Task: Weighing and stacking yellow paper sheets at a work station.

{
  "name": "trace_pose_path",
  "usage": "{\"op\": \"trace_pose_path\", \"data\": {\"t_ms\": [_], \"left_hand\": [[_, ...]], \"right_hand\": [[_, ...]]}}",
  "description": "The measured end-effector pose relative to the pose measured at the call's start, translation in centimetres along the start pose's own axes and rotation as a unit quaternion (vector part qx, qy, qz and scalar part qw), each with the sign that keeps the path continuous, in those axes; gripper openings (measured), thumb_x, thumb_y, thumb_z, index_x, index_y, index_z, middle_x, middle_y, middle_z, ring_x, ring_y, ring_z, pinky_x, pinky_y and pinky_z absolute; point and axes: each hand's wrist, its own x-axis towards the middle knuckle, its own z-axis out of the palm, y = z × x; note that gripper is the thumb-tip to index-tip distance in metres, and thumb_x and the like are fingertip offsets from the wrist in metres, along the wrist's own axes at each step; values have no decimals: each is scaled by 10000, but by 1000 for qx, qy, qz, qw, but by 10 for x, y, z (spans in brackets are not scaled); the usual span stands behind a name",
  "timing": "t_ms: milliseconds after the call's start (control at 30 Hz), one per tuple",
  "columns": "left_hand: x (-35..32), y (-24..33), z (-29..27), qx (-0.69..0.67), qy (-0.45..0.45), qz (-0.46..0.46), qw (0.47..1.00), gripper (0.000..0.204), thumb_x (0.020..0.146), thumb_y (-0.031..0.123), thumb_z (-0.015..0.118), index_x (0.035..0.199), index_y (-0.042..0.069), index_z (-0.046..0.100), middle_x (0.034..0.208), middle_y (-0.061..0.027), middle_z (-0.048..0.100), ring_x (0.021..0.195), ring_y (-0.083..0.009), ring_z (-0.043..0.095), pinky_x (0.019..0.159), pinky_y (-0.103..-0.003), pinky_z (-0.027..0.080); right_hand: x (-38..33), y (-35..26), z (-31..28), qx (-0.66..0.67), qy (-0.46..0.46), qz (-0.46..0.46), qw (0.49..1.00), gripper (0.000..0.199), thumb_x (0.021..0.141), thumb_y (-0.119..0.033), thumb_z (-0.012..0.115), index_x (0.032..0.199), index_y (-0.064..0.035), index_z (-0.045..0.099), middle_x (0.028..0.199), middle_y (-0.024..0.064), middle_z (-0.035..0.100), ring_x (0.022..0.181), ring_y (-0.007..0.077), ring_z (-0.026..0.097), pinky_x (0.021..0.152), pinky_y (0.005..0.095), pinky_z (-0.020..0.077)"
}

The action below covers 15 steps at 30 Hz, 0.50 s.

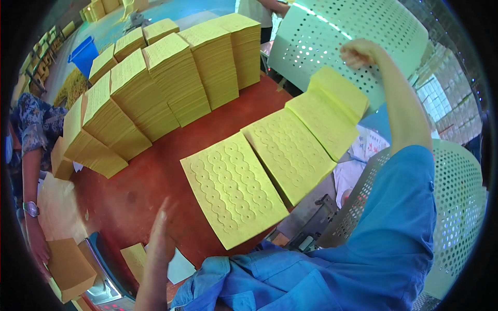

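Observation:
Beside the front edge of the red table, my left hand [162, 230] is seen edge-on with its fingers stretched out, holding nothing. My right hand [359, 53] is raised at the far right in front of a pale green perforated panel [311, 39]; its fingers are curled in, and nothing shows in them. Between my hands lies a stack of yellow paper [233, 186] embossed with rows of coin-like patterns. Next to it are a second embossed yellow stack [290, 153] and a third yellow stack [329, 122], whose far end bends upward beneath my right hand.
Several tall stacks of yellow paper [171, 78] stand along the far side of the red table [124, 202]. At left, another person's hand [36, 241] touches a brown paper block [72, 267] beside a small machine [101, 280]. A blue bin [83, 56] stands farther back.

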Motion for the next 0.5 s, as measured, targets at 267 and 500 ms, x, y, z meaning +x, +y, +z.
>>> {"op": "trace_pose_path", "data": {"t_ms": [267, 500], "left_hand": [[-5, -34, 82, -157, -47, -127, 978, 621, 974, 504, 363, 1438, 93, 330, 1417, -144, 437, 1252, -351, 477, 967, -519, 445], [-3, -60, 81, -89, -75, -127, 985, 610, 966, 469, 400, 1423, 70, 346, 1389, -141, 470, 1206, -347, 513, 970, -513, 449]], "right_hand": [[-15, 142, 44, 195, -121, -80, 970, 546, 876, -493, 618, 1203, -56, 584, 1103, 83, 662, 949, 140, 649, 779, 314, 544], [-34, 158, 57, 229, -116, -55, 965, 612, 868, -477, 628, 1289, -42, 534, 1246, 111, 599, 1069, 146, 612, 900, 330, 507]]}}
